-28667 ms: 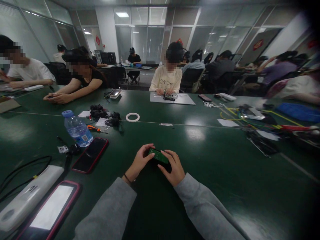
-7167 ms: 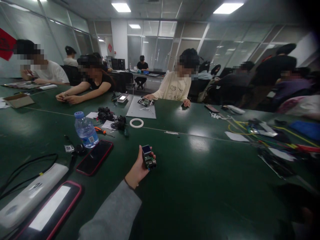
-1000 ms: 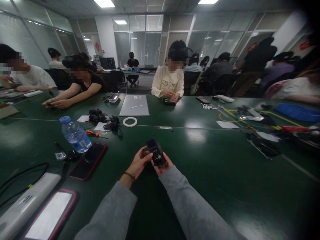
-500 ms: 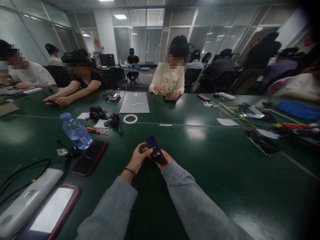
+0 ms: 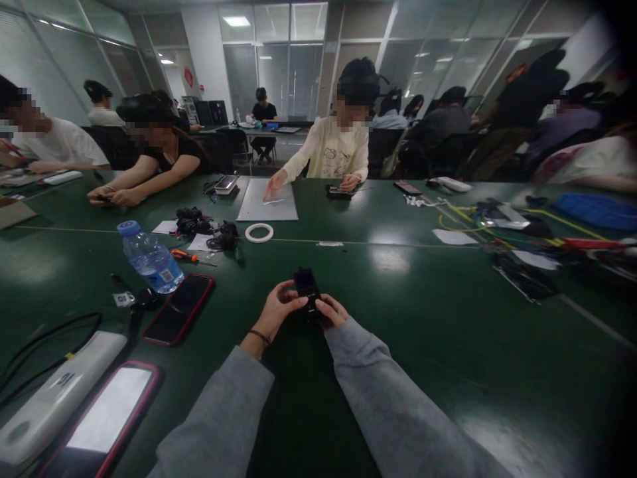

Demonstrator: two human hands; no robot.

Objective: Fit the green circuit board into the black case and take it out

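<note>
Between my two hands is a small black handheld device [image 5: 306, 285] with a dark screen at its far end and small pale markings lower down. My left hand [image 5: 277, 309] grips its left side, the thumb lying across its face. On the opposite side my right hand [image 5: 332, 311] holds the lower right edge, its thumb also on the front. Both hands are closed on it, above the green table [image 5: 398, 332]. The fingers underneath are hidden, and the exact kind of device cannot be made out.
To my left are a water bottle [image 5: 152, 259], a dark phone [image 5: 180, 311], a lit phone [image 5: 107, 418] and a long white device [image 5: 60, 398]. Farther off lie an orange screwdriver [image 5: 192, 257], a white ring [image 5: 259, 232] and a grey board [image 5: 267, 200]. Several people sit around.
The black device has turned more upright in my hands, and my right thumb has come onto its front. Across the table, a person's hand has reached out over the grey board.
</note>
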